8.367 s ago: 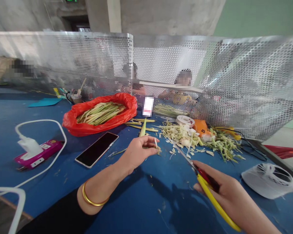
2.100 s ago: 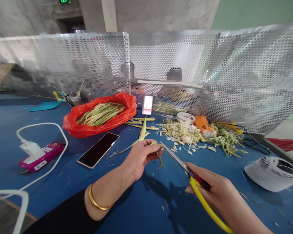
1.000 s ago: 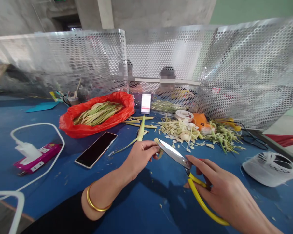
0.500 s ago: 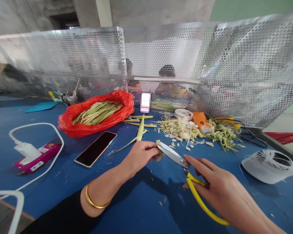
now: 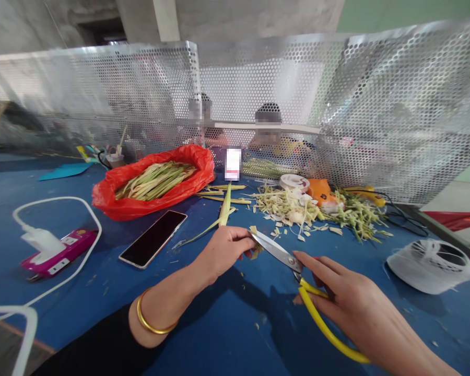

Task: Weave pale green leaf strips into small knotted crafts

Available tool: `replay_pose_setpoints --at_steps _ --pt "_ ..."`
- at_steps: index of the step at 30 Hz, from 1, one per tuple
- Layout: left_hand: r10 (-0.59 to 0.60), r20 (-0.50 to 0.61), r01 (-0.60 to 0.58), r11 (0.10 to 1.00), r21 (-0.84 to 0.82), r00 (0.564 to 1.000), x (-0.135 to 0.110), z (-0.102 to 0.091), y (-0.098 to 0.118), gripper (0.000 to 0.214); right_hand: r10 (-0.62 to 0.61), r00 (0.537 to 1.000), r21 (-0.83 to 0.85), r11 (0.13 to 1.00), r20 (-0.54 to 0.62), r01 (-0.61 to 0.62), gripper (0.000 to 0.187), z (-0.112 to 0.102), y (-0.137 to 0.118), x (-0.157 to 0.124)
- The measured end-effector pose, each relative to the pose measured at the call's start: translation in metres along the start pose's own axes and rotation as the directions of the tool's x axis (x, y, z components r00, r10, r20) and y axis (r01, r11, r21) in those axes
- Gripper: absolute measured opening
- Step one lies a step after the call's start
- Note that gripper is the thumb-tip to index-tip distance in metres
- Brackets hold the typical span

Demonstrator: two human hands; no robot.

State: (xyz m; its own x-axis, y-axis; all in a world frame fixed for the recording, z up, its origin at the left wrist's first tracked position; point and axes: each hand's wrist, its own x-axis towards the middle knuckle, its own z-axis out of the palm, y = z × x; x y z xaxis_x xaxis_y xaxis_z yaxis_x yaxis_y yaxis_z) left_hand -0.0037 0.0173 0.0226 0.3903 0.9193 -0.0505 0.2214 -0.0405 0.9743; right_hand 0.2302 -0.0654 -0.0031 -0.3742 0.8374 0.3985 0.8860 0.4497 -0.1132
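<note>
My left hand (image 5: pixel 223 251) pinches the end of a long green leaf stalk (image 5: pixel 226 203) that lies across the blue table (image 5: pixel 235 324) and points away from me. My right hand (image 5: pixel 352 308) grips yellow-handled scissors (image 5: pixel 297 271); the blades meet at the stalk's end, right by my left fingertips. A gold bangle (image 5: pixel 151 324) circles my left wrist. Small cut bits lie under the blades.
A red bag of green stalks (image 5: pixel 156 180) sits at the back left, with a phone (image 5: pixel 152 238) in front of it. A pink power strip with white cable (image 5: pixel 55 251) lies left. Trimmings pile (image 5: pixel 317 209) and a white fan (image 5: pixel 431 263) lie right. A perforated metal screen (image 5: pixel 337 115) has people behind it.
The scissors have swung in from the right to the stalk's end at my left fingers, and the blades have closed on it. My left hand has stayed in place.
</note>
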Motion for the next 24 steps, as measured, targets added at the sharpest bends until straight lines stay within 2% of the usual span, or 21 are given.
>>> replay_pose_setpoints --at_steps 11,18,21,24 --pt "-0.015 0.006 0.014 1.000 0.022 1.000 0.0005 -0.0004 -0.0003 0.019 -0.015 0.999 -0.011 1.000 0.037 0.016 0.050 0.0009 0.0062 -0.0034" --pt "-0.034 0.004 0.034 0.999 0.014 0.999 0.0006 -0.0006 0.0012 0.019 -0.026 1.000 -0.004 1.000 0.003 0.026 0.049 0.0019 0.0053 -0.0036" --pt "-0.041 -0.001 0.041 0.999 -0.008 0.999 0.0016 -0.0003 -0.0010 0.020 0.022 1.000 0.053 0.998 0.018 -0.023 0.048 0.0014 0.0045 -0.0017" --pt "-0.074 -0.014 0.073 0.994 -0.078 0.997 0.0031 -0.0001 -0.0042 0.019 0.132 0.991 0.093 0.987 0.015 -0.133 0.043 0.0026 0.0084 0.0000"
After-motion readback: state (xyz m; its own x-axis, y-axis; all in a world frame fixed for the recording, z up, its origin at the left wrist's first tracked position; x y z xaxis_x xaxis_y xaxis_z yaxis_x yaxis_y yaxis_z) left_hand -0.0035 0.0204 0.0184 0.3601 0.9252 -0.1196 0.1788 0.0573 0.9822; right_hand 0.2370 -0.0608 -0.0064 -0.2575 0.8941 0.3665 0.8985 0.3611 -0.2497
